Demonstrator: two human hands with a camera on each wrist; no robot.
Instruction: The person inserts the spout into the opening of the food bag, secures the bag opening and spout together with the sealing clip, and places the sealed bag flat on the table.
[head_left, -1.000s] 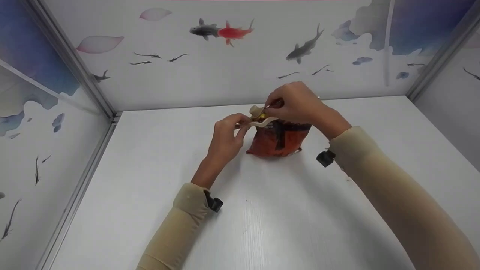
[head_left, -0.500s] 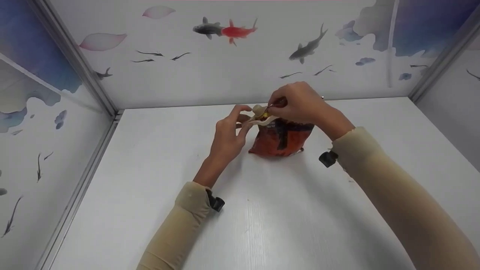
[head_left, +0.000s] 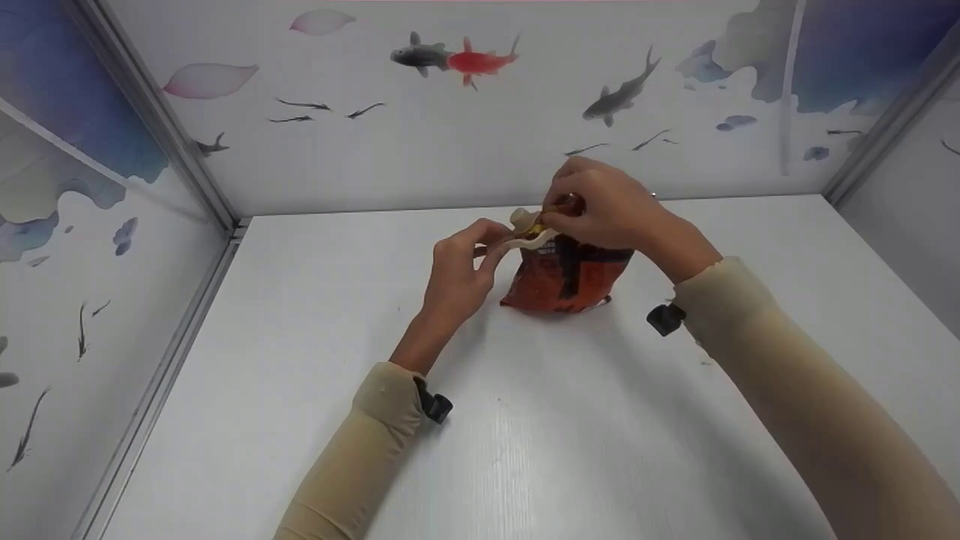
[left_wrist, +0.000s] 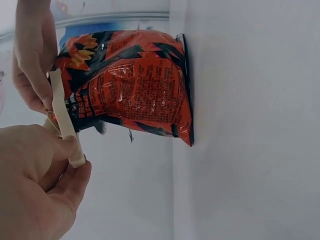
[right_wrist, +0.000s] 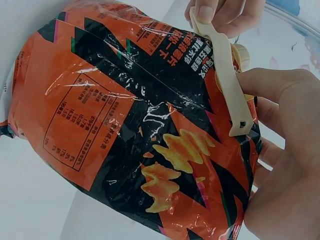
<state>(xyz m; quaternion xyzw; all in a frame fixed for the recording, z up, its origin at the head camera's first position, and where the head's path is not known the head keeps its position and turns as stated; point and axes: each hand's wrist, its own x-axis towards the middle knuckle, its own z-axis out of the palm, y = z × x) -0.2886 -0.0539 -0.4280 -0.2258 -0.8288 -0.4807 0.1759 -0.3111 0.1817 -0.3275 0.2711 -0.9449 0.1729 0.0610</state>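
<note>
An orange-and-black chip bag (head_left: 570,274) stands upright on the white table, printed with chips and text (right_wrist: 150,125). Across its top lies a cream bag clip (right_wrist: 230,85) with a round cap (right_wrist: 241,56) on it. My left hand (head_left: 457,281) pinches one end of the clip between thumb and fingers, as the left wrist view shows at the clip strip (left_wrist: 60,105). At the bag's top, my right hand (head_left: 604,206) pinches the bag's edge by the clip, its thumb touching the strip. The fingers behind the bag are partly hidden.
The white table (head_left: 315,322) runs back to a panel (head_left: 480,150) printed with fish. Another printed panel (head_left: 67,300) stands at the left and a plain one at the right. Small crumbs lie near the right sleeve (head_left: 787,352).
The left index finger lifted off the clip half a second ago and has come back down onto it. My right hand has shifted slightly at the bag's top. The bag stays standing.
</note>
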